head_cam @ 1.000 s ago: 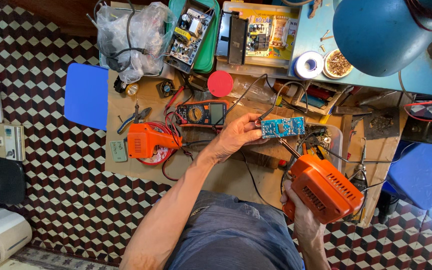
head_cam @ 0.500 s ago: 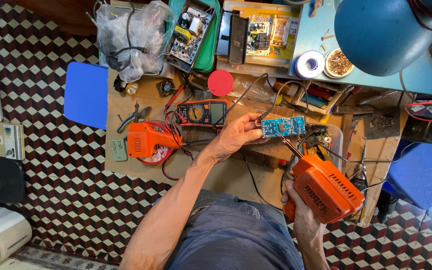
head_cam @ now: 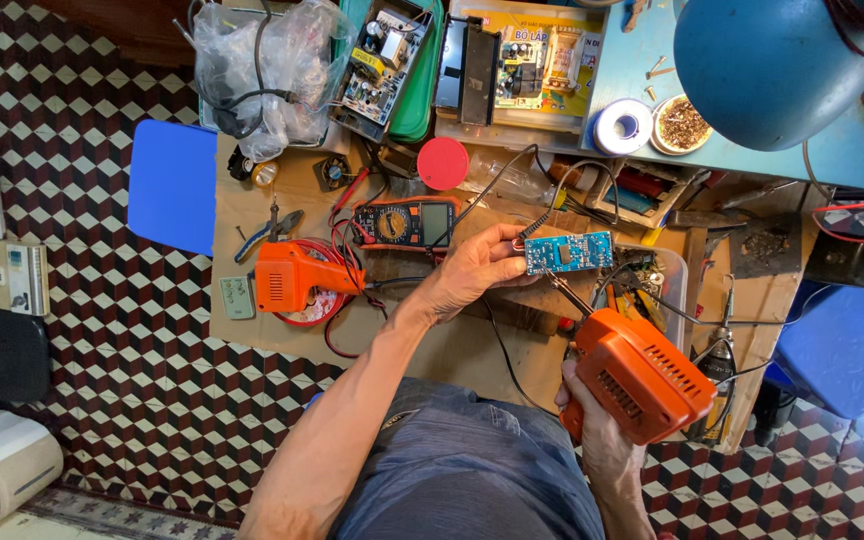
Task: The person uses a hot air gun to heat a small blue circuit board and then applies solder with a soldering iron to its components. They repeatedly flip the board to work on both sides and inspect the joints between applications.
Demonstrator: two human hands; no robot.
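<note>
Currently my left hand (head_cam: pixel 477 272) pinches the blue circuit board (head_cam: pixel 569 252); my right hand (head_cam: pixel 592 425) grips the orange soldering gun (head_cam: pixel 642 375), tip at the board.

Bare cardboard (head_cam: pixel 422 345) between the hands; multimeter (head_cam: pixel 404 222), second orange soldering gun (head_cam: pixel 297 277) and red cables (head_cam: pixel 337 300) crowding leftward.

Two orange soldering guns (head_cam: pixel 642 372) (head_cam: pixel 297 280) are showing, lower right and centre left. One multimeter (head_cam: pixel 404 222), one blue circuit board (head_cam: pixel 569 252), one red round lid (head_cam: pixel 443 163) and one solder spool (head_cam: pixel 621 126) are lying about.
</note>
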